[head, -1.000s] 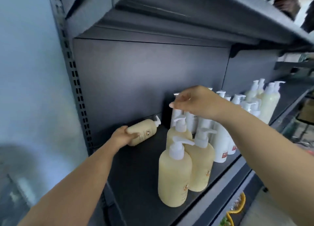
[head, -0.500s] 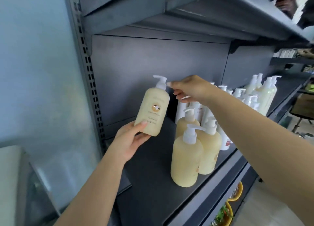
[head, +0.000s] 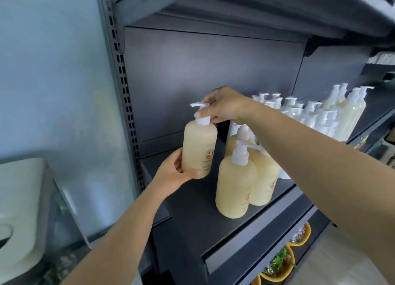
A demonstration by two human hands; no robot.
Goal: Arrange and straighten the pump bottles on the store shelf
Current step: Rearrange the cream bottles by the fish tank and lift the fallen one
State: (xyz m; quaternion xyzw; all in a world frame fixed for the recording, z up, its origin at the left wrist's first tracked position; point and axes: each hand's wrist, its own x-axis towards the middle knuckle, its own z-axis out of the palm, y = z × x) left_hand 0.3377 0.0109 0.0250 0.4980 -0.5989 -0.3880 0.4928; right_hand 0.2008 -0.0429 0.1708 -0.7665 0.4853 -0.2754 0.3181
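Upright at the shelf's nine o'clock end, a cream pump bottle shows a small round label, its print too blurred to read. The left hand wraps its base; the right hand pinches the white pump collar. At three o'clock stand two matching bottles.

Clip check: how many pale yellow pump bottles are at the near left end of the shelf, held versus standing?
In hand, pale yellow plastic pump bottle, left hand at base, right hand at pump: 1
On the dark metal shelf, standing pale yellow bottles: 3
Total: 4
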